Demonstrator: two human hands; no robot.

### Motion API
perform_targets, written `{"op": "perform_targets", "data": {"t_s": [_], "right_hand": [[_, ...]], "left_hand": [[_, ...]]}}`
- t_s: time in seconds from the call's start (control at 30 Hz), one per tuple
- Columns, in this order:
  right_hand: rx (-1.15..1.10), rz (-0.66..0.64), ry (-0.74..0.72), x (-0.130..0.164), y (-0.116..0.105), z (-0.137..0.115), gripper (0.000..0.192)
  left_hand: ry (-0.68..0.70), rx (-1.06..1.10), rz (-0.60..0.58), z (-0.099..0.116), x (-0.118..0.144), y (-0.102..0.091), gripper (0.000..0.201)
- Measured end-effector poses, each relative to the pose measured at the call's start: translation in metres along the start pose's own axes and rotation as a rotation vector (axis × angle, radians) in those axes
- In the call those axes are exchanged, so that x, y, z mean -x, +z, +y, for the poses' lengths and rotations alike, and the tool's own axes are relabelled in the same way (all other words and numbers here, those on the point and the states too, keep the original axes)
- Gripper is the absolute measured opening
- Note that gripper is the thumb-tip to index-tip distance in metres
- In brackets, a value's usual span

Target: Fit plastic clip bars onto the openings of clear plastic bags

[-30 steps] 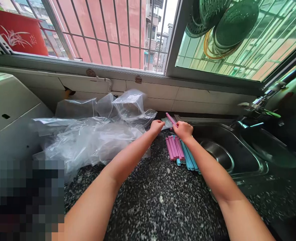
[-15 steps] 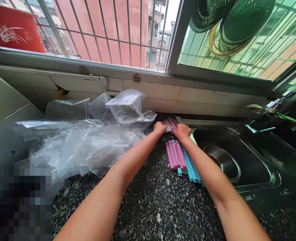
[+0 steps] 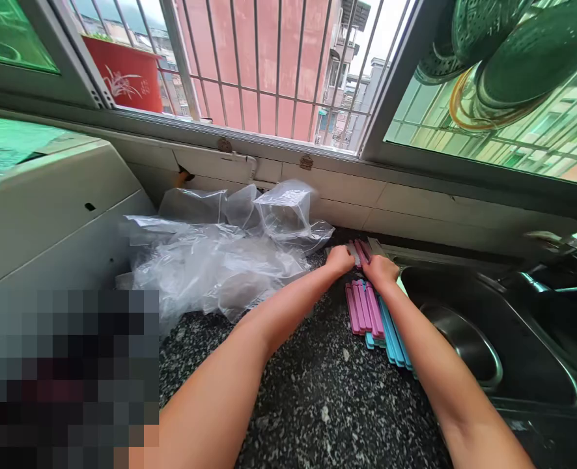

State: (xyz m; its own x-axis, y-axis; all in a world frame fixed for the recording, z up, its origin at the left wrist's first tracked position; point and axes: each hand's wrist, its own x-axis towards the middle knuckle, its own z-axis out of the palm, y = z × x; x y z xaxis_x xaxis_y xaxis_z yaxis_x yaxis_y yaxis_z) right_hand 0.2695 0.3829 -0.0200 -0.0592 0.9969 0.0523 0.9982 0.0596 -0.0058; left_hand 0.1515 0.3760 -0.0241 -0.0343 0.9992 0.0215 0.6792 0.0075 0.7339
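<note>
At the far edge of the counter, my left hand (image 3: 340, 260) is closed, with a small piece of clear plastic bag (image 3: 353, 256) showing beside its fingers. Right against it, my right hand (image 3: 382, 270) is closed around long pink bag clips (image 3: 361, 251) whose ends stick out past the thumb. The fingertips of both hands are mostly hidden. Just nearer to me lies a row of pink bag clips (image 3: 361, 306), with blue bag clips (image 3: 393, 335) beneath and beside them, partly covered by my right forearm.
Crumpled clear plastic bags (image 3: 220, 267) are heaped on the left of the speckled dark counter (image 3: 312, 404). A steel sink (image 3: 527, 384) with a round metal bowl (image 3: 464, 339) in it is at the right. A white box-like appliance (image 3: 49, 208) stands left, below the barred window.
The view has swung left, so everything sits further right in the picture. Both hands stay close together at the same spot, still closed, around the pink clips and clear plastic.
</note>
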Motion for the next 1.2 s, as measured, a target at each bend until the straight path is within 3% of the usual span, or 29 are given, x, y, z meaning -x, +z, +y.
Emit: {"op": "perform_targets", "data": {"t_s": [0.1, 0.2, 0.4, 0.5, 0.63, 0.77, 0.97, 1.2], "right_hand": [[0.028, 0.021, 0.096, 0.008, -0.01, -0.004, 0.044], [0.029, 0.061, 0.097, 0.02, -0.022, -0.01, 0.037], [-0.036, 0.197, -0.027, 0.051, -0.034, -0.032, 0.031], [-0.067, 0.24, -0.13, 0.069, -0.035, -0.052, 0.03], [-0.111, 0.278, -0.262, 0.092, -0.038, -0.084, 0.029], [-0.148, 0.29, -0.4, 0.111, -0.038, -0.115, 0.027], [-0.144, 0.226, -0.523, 0.125, -0.033, -0.154, 0.026], [-0.155, 0.166, -0.576, 0.112, -0.047, -0.2, 0.027]], "left_hand": [[0.101, 0.002, 0.024, 0.0, 0.016, -0.016, 0.023], [0.187, 0.006, 0.055, -0.007, 0.037, -0.041, 0.02], [0.352, -0.051, 0.23, -0.046, 0.084, -0.117, 0.013], [0.3, -0.094, 0.304, -0.072, 0.103, -0.162, 0.013], [0.127, -0.115, 0.449, -0.107, 0.123, -0.219, 0.016], [-0.018, -0.086, 0.566, -0.144, 0.145, -0.263, 0.022], [-0.129, -0.095, 0.585, -0.19, 0.179, -0.289, 0.023], [-0.162, -0.156, 0.517, -0.209, 0.197, -0.294, 0.016]]}}
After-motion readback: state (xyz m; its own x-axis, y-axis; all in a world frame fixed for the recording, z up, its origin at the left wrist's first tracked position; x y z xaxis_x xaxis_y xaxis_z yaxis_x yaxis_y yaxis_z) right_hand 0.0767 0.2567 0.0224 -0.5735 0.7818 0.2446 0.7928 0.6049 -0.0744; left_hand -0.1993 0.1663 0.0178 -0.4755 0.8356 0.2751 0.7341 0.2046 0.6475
